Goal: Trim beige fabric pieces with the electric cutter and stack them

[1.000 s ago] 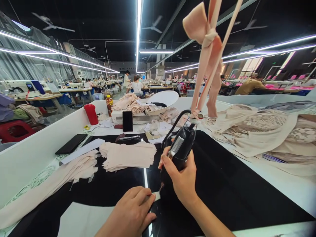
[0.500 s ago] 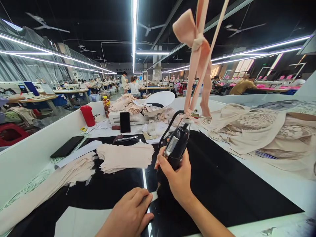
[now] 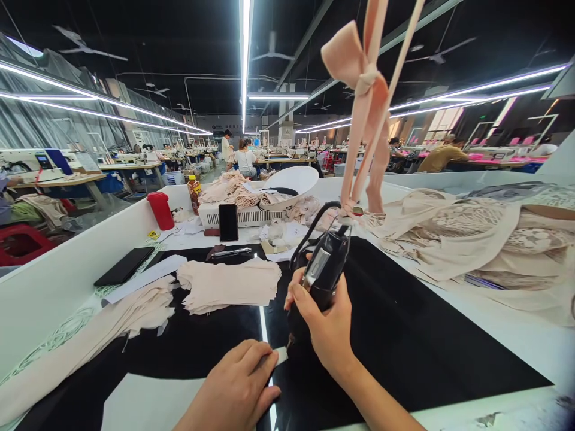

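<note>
A black handheld electric fabric cutter [image 3: 324, 266] with a silver plate hangs by peach cloth strips [image 3: 371, 90] tied in a knot. My right hand [image 3: 330, 323] is wrapped around its body and tilts it. My left hand [image 3: 240, 377] rests low on the black board [image 3: 413, 335], fingers closed on a small flat pale piece [image 3: 281, 355]. The far end of that piece is at the lower front of the cutter; whether they touch I cannot tell. Left of the cutter lies a stack of pale pink fabric pieces [image 3: 229, 282]. A white paper sheet [image 3: 148, 401] is beside my left wrist.
Long beige fabric strips [image 3: 90, 341] run along the left side. A black phone-like slab [image 3: 123, 266], a red cup [image 3: 160, 211] and an upright phone [image 3: 228, 222] stand further back. Beige lace garments [image 3: 485, 233] pile up at right. White walls [image 3: 81, 263] edge the table.
My right hand and the cutter have shifted slightly to the right, and the hanging cloth strips have swung right too. My left hand stays almost where it was.
</note>
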`<move>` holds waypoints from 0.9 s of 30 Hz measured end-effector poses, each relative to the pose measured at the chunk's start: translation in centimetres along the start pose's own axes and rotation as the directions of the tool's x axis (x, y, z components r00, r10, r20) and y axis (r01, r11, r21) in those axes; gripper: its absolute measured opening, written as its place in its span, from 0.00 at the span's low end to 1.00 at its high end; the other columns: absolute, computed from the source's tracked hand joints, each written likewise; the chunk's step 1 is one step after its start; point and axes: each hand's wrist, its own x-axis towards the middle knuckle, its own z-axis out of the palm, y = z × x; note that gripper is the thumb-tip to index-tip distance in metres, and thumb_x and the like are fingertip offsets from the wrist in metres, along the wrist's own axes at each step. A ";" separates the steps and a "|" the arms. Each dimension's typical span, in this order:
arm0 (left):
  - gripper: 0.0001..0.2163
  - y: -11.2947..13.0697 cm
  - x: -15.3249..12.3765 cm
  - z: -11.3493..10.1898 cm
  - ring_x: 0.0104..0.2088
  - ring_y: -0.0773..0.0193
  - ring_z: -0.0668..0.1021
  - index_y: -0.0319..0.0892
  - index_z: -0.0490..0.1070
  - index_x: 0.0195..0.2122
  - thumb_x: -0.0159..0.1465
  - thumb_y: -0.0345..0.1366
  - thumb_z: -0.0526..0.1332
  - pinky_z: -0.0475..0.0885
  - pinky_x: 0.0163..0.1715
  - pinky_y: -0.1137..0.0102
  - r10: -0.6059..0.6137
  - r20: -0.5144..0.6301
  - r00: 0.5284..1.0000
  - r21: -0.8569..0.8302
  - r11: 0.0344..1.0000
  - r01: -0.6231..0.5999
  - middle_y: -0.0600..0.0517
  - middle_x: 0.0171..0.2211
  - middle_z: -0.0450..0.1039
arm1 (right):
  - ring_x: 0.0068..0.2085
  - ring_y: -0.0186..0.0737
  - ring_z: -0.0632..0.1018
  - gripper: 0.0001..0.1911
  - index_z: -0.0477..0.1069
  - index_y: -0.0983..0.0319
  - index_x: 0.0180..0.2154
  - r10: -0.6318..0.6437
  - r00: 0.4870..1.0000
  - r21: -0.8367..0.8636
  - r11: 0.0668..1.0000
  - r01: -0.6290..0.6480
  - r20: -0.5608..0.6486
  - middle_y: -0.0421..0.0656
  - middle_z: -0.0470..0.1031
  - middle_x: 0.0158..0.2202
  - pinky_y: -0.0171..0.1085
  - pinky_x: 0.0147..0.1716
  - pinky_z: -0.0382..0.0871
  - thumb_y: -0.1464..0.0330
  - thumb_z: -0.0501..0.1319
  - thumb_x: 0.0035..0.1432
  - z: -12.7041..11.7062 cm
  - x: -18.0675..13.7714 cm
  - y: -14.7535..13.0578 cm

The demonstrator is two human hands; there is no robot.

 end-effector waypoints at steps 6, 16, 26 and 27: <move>0.13 -0.1 0.0 -0.1 0.48 0.56 0.81 0.39 0.73 0.58 0.78 0.40 0.58 0.82 0.48 0.64 -0.006 -0.014 1.000 -0.023 1.000 0.005 0.46 0.49 0.78 | 0.24 0.33 0.76 0.13 0.66 0.56 0.38 0.003 1.000 0.021 1.000 -0.004 0.027 0.34 0.75 0.30 0.34 0.25 0.76 0.66 0.71 0.59 -0.1 -0.6 0.0; 0.14 0.1 0.3 -0.4 0.48 0.56 0.81 0.39 0.73 0.57 0.79 0.40 0.57 0.81 0.49 0.64 0.006 -0.037 0.999 -0.014 1.000 -0.007 0.46 0.48 0.78 | 0.24 0.34 0.76 0.17 0.66 0.55 0.45 -0.006 1.000 -0.006 1.000 0.006 -0.003 0.33 0.75 0.30 0.35 0.26 0.75 0.65 0.70 0.59 -0.1 -0.2 -0.2; 0.13 0.1 0.4 -0.4 0.46 0.56 0.82 0.38 0.72 0.57 0.79 0.39 0.55 0.82 0.48 0.64 -0.002 0.004 1.000 -0.020 1.000 0.002 0.46 0.48 0.78 | 0.27 0.35 0.75 0.16 0.66 0.56 0.44 0.000 1.000 -0.066 0.998 0.002 0.029 0.35 0.74 0.32 0.38 0.30 0.75 0.63 0.70 0.60 0.2 0.2 0.6; 0.12 0.2 0.4 -0.5 0.46 0.57 0.82 0.38 0.73 0.56 0.79 0.38 0.55 0.82 0.48 0.64 -0.009 0.012 1.000 -0.031 0.999 0.010 0.46 0.47 0.78 | 0.27 0.35 0.75 0.16 0.65 0.56 0.45 -0.006 0.999 -0.066 0.998 0.008 0.032 0.35 0.74 0.32 0.38 0.30 0.75 0.63 0.70 0.60 0.1 0.1 0.7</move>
